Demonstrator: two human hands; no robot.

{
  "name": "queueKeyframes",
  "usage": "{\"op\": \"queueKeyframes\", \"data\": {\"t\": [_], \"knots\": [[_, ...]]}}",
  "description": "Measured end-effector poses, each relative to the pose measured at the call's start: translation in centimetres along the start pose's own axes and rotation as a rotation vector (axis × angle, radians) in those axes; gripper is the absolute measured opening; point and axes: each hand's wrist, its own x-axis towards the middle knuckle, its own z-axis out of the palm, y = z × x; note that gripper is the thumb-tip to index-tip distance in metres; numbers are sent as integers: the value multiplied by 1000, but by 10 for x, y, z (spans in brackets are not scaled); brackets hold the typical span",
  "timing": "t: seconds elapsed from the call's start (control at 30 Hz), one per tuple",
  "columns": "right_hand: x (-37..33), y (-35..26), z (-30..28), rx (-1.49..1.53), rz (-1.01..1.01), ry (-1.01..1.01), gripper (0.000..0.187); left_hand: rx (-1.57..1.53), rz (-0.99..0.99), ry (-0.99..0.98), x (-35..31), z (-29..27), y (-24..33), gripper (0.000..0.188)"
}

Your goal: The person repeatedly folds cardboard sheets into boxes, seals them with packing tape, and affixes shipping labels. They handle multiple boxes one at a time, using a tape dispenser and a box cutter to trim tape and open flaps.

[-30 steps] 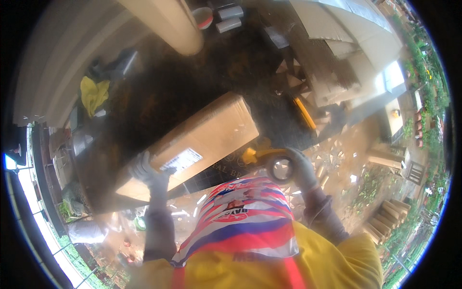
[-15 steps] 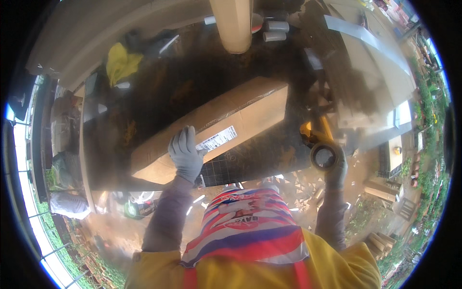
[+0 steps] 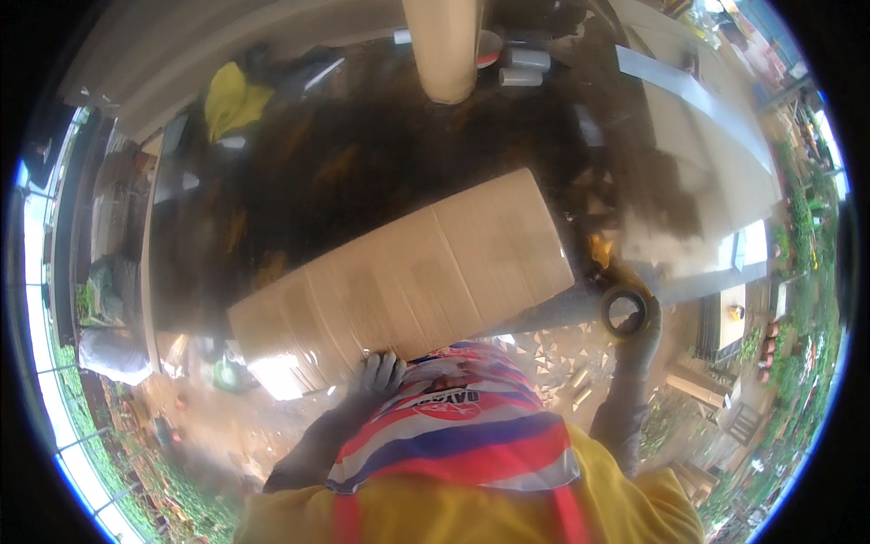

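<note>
A long brown cardboard box [image 3: 408,272] lies slantwise across the dark table, its near edge close to my body and a broad plain face turned up. My left hand [image 3: 381,373], in a grey glove, is closed on that near edge, fingertips curled over it. To the right of the box, my gloved right hand [image 3: 647,328] grips a yellow tape dispenser [image 3: 600,250] loaded with a tape roll [image 3: 625,311]. The roll hides part of that hand's fingers. The dispenser is apart from the box.
Stacked flat cardboard [image 3: 698,163] rises at the right with a pale strip across it. An upright brown cardboard tube [image 3: 441,54] stands at the far middle, beside small rolls [image 3: 523,77]. A yellow cloth [image 3: 234,100] lies far left. Scraps litter the ground [image 3: 544,363] below the table.
The box has rolled toward me, so its labelled side and taped seam have gone from sight. My left hand has moved down and nearer to my body; my right still holds the dispenser.
</note>
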Motion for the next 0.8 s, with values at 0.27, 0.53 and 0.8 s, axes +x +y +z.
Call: {"op": "queueKeyframes", "data": {"t": [0.27,0.53,0.8], "knots": [[23,-20,53,74,-125,-223,28,-248,-62,-191,-12,-12,22,54],[21,-16,74,3,-321,-180,33,-135,47,60,-5,51,-30,54],[-5,-7,62,-429,-698,-152,25,-48,-125,350,88,16,-145,50]]}}
